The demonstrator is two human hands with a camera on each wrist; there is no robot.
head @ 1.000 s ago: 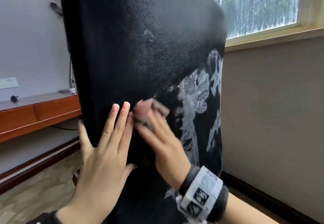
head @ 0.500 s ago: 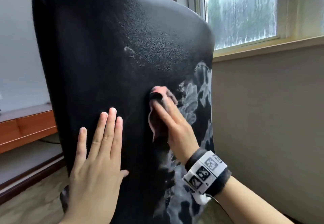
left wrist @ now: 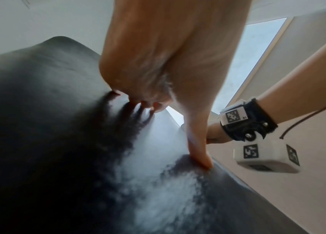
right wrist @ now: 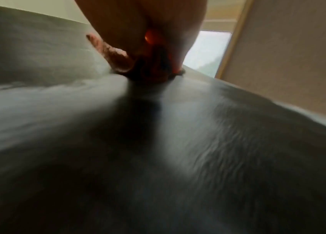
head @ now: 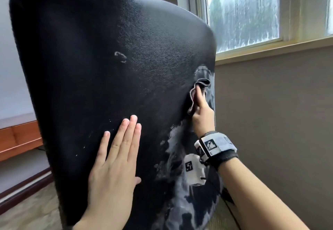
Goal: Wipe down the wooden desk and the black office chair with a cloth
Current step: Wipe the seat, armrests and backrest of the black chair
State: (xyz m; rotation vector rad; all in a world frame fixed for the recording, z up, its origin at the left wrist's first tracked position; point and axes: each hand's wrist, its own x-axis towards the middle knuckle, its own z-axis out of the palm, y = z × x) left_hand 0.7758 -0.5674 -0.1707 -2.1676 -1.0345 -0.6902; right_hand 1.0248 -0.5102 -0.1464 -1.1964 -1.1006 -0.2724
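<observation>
Leftmost, the wooden counter [head: 19, 139] stands along the wall behind the black chair [head: 90, 67], whose tall backrest fills most of the head view. Against the lower back of that chair the left hand [head: 115, 159] lies flat with straight fingers, grasping nothing. Further right, near the worn, flaking edge of the backrest, the right hand [head: 202, 114] holds a crumpled cloth [head: 202, 82] pressed to the chair, just below the window [head: 252, 13].
</observation>
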